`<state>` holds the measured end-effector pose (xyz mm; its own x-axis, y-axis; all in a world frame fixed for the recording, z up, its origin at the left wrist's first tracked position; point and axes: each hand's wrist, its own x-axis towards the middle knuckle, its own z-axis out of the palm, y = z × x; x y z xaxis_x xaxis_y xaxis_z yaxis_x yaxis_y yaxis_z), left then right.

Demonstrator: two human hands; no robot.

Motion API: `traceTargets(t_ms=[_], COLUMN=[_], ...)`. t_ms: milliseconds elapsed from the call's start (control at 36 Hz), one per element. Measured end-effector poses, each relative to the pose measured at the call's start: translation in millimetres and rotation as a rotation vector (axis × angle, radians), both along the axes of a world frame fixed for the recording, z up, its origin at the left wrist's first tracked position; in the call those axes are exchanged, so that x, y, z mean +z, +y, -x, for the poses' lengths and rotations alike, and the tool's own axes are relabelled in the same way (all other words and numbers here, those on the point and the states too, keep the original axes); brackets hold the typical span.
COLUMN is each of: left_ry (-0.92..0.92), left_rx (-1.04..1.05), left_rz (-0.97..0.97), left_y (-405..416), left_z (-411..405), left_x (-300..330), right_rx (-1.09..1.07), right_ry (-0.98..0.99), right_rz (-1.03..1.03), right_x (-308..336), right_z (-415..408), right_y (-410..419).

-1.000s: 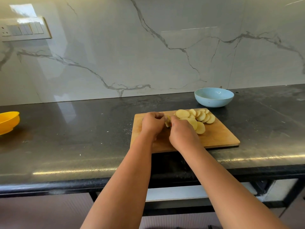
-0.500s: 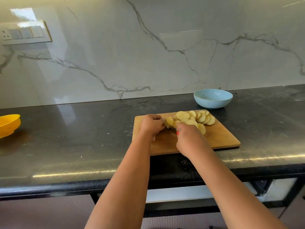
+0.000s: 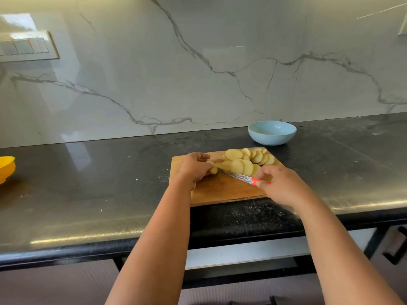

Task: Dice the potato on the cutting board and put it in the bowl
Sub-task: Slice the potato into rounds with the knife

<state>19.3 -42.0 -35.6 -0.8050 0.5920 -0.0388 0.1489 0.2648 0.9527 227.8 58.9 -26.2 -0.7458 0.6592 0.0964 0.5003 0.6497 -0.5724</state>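
Observation:
A wooden cutting board [image 3: 222, 192] lies on the black counter. Several round potato slices [image 3: 248, 159] are spread over its far half. My left hand [image 3: 195, 167] pinches a small end piece of potato [image 3: 214, 170] at the board's left side. My right hand [image 3: 283, 186] grips the red handle of a knife [image 3: 242, 177]. Its blade points left, with the tip against the slices beside my left hand. A light blue bowl [image 3: 272, 132] stands just behind the board's right corner and looks empty.
A yellow bowl [image 3: 6, 168] sits at the far left edge of the counter. A marble wall with a switch plate [image 3: 26, 48] closes off the back. The counter's front edge runs just below the board.
My right hand has drawn back to the right and toward me, uncovering the knife blade and its red handle. My left hand keeps hold of the potato end piece in the same place.

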Motion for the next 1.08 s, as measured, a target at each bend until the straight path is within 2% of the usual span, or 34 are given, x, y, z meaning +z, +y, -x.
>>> traceTargets(t_ms=[278,500,583,750,944,1083], left_ry=[-0.195,-0.168,-0.109,0.064,0.189,0.301], left_rx=[-0.258,-0.383,-0.303,0.031,0.074,0.053], left_rz=[-0.07,-0.06,-0.041,0.036,0.116,0.155], left_y=[0,4,5,2,1,1], left_z=[-13,-20,-18,-8,-8,-10], left_x=[4,1,1,2,1,1], right_rx=[-0.063,-0.095,-0.059,-0.004,0.072,0.029], right_ry=[0.096,0.263,0.267,0.256,0.148,0.131], right_rz=[0.087,0.07,0.026,-0.048,-0.029,-0.008], right_x=[7,2,-5,-16,-17,-21], right_z=[-21,-21,-16,-10,-15,-17], right_y=[25,23,11,-9,-9,4])
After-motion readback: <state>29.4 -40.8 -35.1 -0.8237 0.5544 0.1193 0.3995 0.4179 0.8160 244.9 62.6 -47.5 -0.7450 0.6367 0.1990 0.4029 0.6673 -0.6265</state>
